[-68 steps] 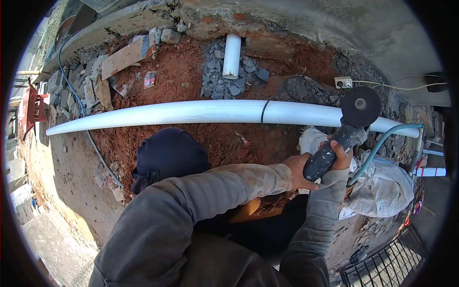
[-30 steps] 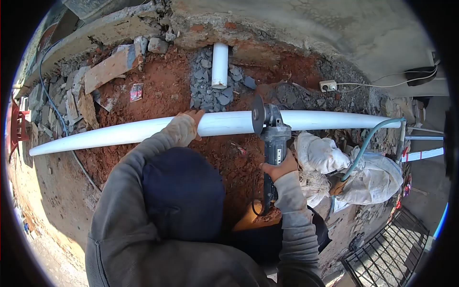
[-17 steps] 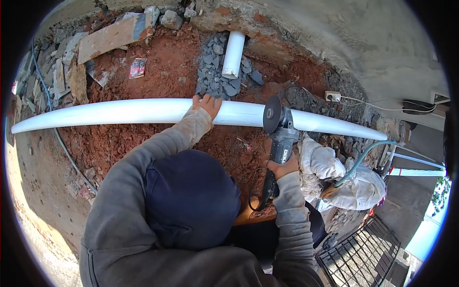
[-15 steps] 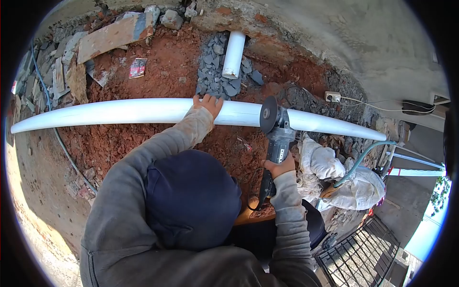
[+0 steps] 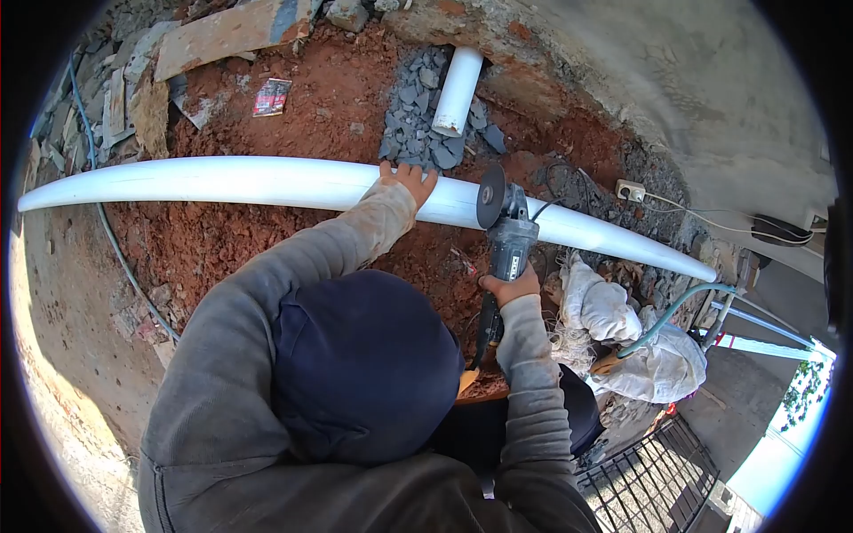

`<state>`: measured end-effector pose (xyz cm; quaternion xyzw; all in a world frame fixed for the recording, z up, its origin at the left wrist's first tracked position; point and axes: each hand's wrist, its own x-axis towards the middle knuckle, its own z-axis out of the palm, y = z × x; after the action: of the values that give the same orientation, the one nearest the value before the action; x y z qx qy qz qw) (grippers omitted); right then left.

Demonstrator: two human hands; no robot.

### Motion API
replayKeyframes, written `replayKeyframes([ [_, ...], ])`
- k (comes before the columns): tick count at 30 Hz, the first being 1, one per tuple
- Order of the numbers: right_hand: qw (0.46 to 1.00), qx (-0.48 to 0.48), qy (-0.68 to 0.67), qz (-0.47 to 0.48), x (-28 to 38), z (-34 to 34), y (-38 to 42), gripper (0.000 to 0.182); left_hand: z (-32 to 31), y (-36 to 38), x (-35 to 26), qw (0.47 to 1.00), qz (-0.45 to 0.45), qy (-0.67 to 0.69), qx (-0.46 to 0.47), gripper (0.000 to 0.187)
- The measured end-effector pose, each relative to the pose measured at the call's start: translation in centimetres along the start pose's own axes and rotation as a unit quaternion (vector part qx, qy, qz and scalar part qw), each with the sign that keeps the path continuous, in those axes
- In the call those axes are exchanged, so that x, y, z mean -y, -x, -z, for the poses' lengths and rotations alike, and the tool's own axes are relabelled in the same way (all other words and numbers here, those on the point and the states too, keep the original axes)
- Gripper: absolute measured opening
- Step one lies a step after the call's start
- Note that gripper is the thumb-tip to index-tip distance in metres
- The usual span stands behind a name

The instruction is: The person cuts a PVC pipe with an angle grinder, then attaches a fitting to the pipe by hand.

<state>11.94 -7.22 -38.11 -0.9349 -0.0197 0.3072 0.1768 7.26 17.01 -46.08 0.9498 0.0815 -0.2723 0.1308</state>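
A long white plastic pipe [image 5: 267,181] lies across the view over red soil. My left hand [image 5: 410,181] grips it near the middle, fingers bent over its far edge. To the right, my right hand [image 5: 513,286] is wrapped around the body of an angle grinder [image 5: 510,247]. Its dark cutting disc [image 5: 490,196] stands upright and overlaps the pipe, a short way from my left hand. A dark blue head covering [image 5: 369,364] fills the space between the grey sleeves and hides the ground beneath.
A short white pipe [image 5: 458,91] juts from the wall base over broken grey stones [image 5: 413,98]. A socket [image 5: 630,191] with a cord sits at right. White sacks [image 5: 597,302], a greenish hose [image 5: 662,318] and a metal grate [image 5: 653,471] lie lower right; boards [image 5: 227,37] lie upper left.
The grinder and my left hand are now closer together along the pipe. The pipe slants more, its right end lower in view. The whole scene has shifted slightly.
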Motion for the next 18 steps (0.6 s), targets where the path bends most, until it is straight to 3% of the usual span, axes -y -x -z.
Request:
replayKeyframes([
  [18,0.999,0.003,-0.044,0.005,-2.0,-1.5,-1.3,0.069,1.1,0.5,0.1,1.000,-0.006,0.011,0.021,0.094],
])
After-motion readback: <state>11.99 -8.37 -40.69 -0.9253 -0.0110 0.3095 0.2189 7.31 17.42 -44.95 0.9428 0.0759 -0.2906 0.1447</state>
